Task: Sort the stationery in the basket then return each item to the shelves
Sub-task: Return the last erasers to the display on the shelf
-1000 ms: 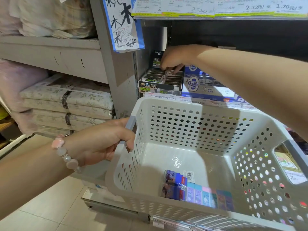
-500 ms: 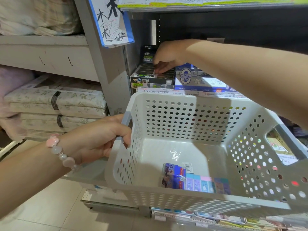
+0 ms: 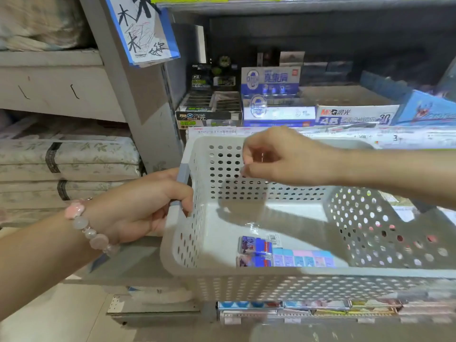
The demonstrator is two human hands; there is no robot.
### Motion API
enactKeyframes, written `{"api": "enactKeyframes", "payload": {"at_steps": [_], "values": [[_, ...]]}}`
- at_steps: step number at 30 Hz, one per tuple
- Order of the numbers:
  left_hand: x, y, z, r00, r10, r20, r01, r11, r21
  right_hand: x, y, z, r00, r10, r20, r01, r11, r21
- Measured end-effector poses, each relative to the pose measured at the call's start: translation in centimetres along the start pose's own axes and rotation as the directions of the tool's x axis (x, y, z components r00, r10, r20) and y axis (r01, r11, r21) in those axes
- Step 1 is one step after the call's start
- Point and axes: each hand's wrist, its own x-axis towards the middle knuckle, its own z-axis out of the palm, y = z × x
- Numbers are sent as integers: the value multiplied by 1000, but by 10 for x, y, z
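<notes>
The left hand (image 3: pixel 140 206), at centre left of the frame, grips the grey handle (image 3: pixel 183 177) on the left end of the white perforated basket (image 3: pixel 246 285); its fingers are curled round the handle and a pink bead bracelet (image 3: pixel 88 228) sits on the wrist. The basket fills the centre and lower right of the frame, in front of the shelf. On the basket floor, near the front wall, lie the remaining stationery items: two blue-and-red packs (image 3: pixel 255 251) stacked one behind the other, and, touching their right side, a row of pastel packs (image 3: pixel 304 259) in blue, pink and lilac. The right hand (image 3: pixel 278 156) reaches in from the right edge of the frame and hangs above the far left part of the basket, at rim level; its fingers are curled inward with the tips close together, and it cannot be told from this blurred view whether they pinch anything. Behind the basket, at upper centre of the frame, the shelf (image 3: pixel 308 130) carries a black display box (image 3: pixel 209 112) with dark packs in rows, a blue-and-white display box (image 3: pixel 274 104) just to its right, and a white box (image 3: pixel 355 114) with red and blue lettering further right. A blue-bordered paper sign (image 3: pixel 143 30) hangs on the grey upright at upper left, and folded floral bedding (image 3: pixel 69 159) is stacked at left.
</notes>
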Motion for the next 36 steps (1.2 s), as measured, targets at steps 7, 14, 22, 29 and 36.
{"api": "enactKeyframes", "payload": {"at_steps": [7,14,22,29,36], "values": [[10,-4,14,998,-11,69,11,1000,5,-28,40,82,838,271,474,-47,901,-431],[16,2,39,987,22,159,-28,999,38,-49,62,86,787,369,495,-151,892,-426],[27,16,99,975,51,215,-77,990,117,-92,97,61,776,323,541,-123,920,-373],[40,31,175,975,35,221,-58,994,97,-142,146,30,772,280,570,-20,908,-418],[52,37,243,987,37,158,-48,997,68,-183,193,2,784,240,573,70,883,-465]]}}
